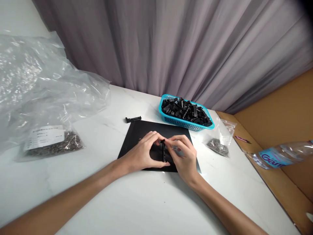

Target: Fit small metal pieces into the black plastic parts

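Both my hands were on one black part point(163, 152). My left hand point(144, 150) was spread in a wide C and clamped on it lengthwise, thumb at the near end, fingers at the far end. My right hand point(184, 156) had its fingers pinched together on that far end; a small glint beneath them was too tiny to make out. I counted one loose part point(133, 119) on the tabletop point(110, 199), one black mat point(130, 141) and one blue basket point(176, 121), its heap of parts too jumbled to number. One bottle point(276, 156) lay far right, one small bag point(218, 147) near the basket, and one labelled bag point(55, 143) at left. The held part sat between my two hands, above the mat; whether it touched the mat, I couldn't tell.
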`<control>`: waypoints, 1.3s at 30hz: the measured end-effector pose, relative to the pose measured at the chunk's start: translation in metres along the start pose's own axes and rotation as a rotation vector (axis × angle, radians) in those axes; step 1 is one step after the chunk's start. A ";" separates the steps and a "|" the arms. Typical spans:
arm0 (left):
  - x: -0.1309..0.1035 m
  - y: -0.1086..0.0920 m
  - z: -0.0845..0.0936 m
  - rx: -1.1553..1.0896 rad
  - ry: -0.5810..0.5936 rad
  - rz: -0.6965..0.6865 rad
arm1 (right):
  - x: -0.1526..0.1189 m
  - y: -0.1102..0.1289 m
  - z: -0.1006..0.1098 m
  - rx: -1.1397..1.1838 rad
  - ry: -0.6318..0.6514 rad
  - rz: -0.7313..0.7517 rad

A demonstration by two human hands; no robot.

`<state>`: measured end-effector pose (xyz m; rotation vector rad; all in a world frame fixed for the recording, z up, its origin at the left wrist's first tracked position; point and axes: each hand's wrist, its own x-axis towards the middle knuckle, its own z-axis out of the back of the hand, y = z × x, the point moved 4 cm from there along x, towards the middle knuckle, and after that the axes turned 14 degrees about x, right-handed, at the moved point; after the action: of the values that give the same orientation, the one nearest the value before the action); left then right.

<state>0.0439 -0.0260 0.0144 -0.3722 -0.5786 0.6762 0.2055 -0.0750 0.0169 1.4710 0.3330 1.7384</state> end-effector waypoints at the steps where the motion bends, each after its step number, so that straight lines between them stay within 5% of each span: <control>1: 0.000 0.000 0.000 0.001 -0.001 -0.002 | 0.000 0.000 0.000 -0.021 0.000 0.028; 6: -0.002 0.000 0.001 0.003 0.006 -0.002 | -0.002 0.001 -0.003 0.007 0.042 0.120; 20: 0.000 0.003 -0.001 0.041 -0.017 -0.045 | 0.007 -0.006 0.006 0.050 0.034 -0.004; 30: -0.001 0.001 0.000 0.059 -0.040 -0.071 | 0.002 0.006 0.008 -0.409 0.056 0.398; 39: -0.002 -0.008 0.000 0.290 -0.065 -0.240 | -0.003 0.019 0.008 -0.589 0.050 0.369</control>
<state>0.0463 -0.0329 0.0175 -0.0089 -0.5663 0.5326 0.2053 -0.0919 0.0298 1.0952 -0.4262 1.9375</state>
